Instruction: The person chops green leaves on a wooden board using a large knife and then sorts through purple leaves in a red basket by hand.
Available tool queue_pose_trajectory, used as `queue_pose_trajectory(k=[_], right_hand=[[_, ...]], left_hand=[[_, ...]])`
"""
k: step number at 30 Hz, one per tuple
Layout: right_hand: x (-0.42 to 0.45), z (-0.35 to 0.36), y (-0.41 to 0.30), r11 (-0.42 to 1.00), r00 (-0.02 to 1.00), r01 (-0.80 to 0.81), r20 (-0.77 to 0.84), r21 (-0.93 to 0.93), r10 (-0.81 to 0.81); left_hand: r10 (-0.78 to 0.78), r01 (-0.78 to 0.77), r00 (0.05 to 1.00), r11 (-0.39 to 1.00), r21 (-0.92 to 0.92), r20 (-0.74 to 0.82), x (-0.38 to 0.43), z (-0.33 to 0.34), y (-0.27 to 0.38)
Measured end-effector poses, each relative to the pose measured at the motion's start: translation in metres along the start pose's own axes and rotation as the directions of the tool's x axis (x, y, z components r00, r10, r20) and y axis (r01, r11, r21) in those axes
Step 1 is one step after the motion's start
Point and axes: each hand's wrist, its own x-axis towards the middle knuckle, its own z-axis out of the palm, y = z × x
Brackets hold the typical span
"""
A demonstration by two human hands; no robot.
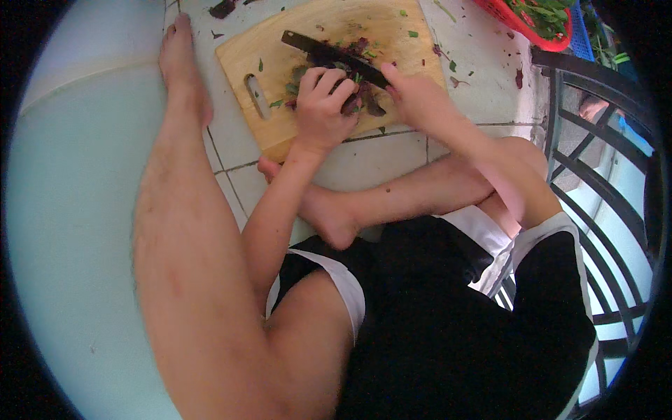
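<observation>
A wooden cutting board point(294, 131) with a slotted handle hole lies tilted on the tiled floor before me. My right hand point(417, 100) grips a dark-bladed kitchen knife point(336, 56), whose blade points left across the board. Beneath the blade is a heap of purple and green leaves point(362, 47), partly chopped. The curled fingers of my left hand point(326, 102) press on a bunch of these leaves just in front of the knife. My left palm hides part of the bunch, so how much it holds is unclear.
Leaf scraps point(454, 65) are strewn on the white floor tiles point(478, 102). A red plastic basket point(559, 42) of green leaves stands at the upper right, beside a blue basket point(581, 31). Dark metal railing point(598, 128) runs along my right, and a pale wall point(79, 210) along my left.
</observation>
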Motion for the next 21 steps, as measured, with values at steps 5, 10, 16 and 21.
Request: queue_pose_trajectory(k=[5,10,16,21], right_hand=[[0.001,-0.004,-0.002,0.996,0.995,0.061,-0.087,0.066,-0.055],[0.001,-0.002,-0.004,0.999,0.997,0.021,-0.082,0.038,-0.018],[-0.002,0.005,0.009,0.974,0.971,0.16,-0.201,0.16,-0.126],[-0.015,-0.013,-0.004,0.967,0.964,0.174,-0.232,0.188,-0.129]], left_hand=[[-0.005,0.005,1.0,0.998,0.069,-0.008,0.0,-0.003,0.003],[0.004,-0.003,1.0,0.997,0.072,-0.011,0.002,-0.004,0.001],[-0.036,0.036,0.999,0.999,0.004,0.009,0.002,0.0,0.0],[-0.017,0.016,1.0,0.997,0.071,0.006,-0.004,0.003,-0.003]])
